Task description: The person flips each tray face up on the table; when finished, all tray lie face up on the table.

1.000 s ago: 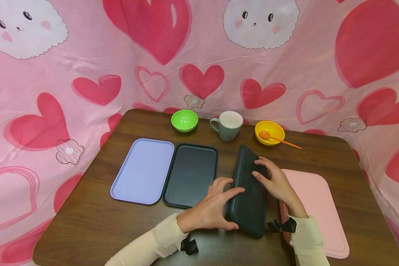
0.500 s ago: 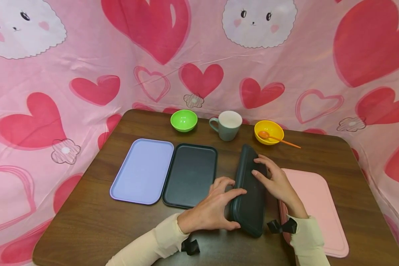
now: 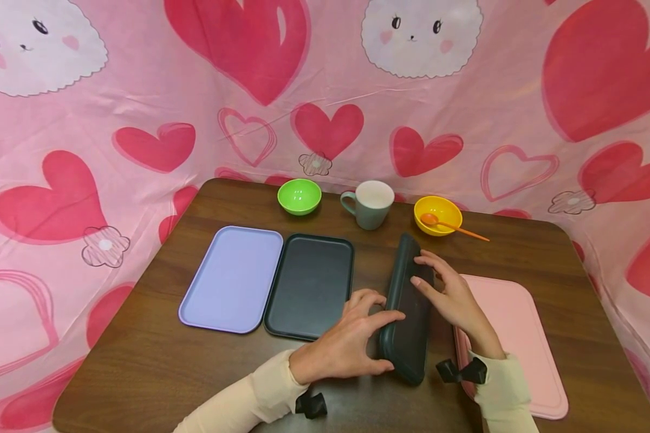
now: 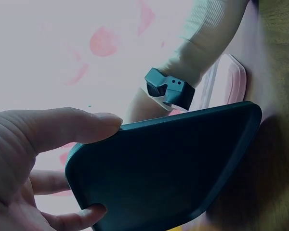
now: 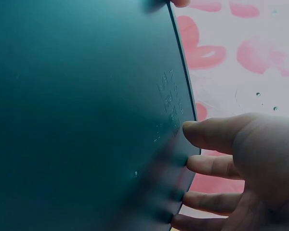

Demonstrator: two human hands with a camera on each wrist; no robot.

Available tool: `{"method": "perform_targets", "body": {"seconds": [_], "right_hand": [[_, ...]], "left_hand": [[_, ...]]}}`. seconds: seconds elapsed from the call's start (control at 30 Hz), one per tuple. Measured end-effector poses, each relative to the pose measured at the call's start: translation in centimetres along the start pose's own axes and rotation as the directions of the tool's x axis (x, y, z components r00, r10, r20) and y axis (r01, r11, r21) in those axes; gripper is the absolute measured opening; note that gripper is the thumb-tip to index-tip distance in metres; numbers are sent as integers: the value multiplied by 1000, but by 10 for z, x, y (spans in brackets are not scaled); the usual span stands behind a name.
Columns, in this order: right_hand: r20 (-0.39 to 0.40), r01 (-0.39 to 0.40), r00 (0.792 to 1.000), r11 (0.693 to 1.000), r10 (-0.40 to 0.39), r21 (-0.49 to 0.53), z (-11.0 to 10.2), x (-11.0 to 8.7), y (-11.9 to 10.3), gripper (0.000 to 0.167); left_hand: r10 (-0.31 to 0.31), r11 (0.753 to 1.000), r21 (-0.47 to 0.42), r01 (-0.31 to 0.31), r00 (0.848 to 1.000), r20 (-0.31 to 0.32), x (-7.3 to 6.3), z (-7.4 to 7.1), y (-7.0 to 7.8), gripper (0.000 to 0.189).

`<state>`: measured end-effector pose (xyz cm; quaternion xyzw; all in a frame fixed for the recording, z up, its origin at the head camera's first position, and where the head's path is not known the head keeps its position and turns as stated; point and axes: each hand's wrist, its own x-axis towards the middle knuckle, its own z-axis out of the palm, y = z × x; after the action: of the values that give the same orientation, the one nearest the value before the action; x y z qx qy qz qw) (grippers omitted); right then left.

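Between flat dark tray (image 3: 310,285) and pink tray (image 3: 514,328), left hand (image 3: 343,346) grips tilted tray (image 3: 414,331) by edge; right hand (image 3: 457,300), fingers extended, touches underside.

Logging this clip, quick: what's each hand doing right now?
Left hand: closed, holding the tilted dark tray.
Right hand: open, touching that tray's underside.

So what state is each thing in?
Held dark tray: tilted steeply
Left hand: pinching it
Right hand: touching its underside
Other dark tray: flat
Lavender tray: flat
Pink tray: flat
Green bowl: upright, empty
Mug: upright, contents unclear
Yellow bowl: upright
Orange spoon: resting in yellow bowl, handle sticking out
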<state>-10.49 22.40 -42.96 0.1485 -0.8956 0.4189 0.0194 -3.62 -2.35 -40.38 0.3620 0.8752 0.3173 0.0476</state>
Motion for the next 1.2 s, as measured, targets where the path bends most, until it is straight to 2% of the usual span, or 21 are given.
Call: {"method": "perform_targets", "body": {"seconds": [0.33, 0.73, 1.2], "right_hand": [[-28, 31, 999, 1000, -31, 1, -3, -3, -9, 40], [-76, 58, 996, 998, -56, 22, -7, -7, -19, 41], [-84, 86, 994, 989, -76, 120, -10, -12, -27, 42]], "left_hand": [[26, 1000, -1, -26, 1000, -18, 0, -1, 4, 64], [141, 990, 46, -137, 981, -130, -3, 0, 8, 59], [188, 981, 75, -178, 971, -147, -3, -1, 13, 54]]}}
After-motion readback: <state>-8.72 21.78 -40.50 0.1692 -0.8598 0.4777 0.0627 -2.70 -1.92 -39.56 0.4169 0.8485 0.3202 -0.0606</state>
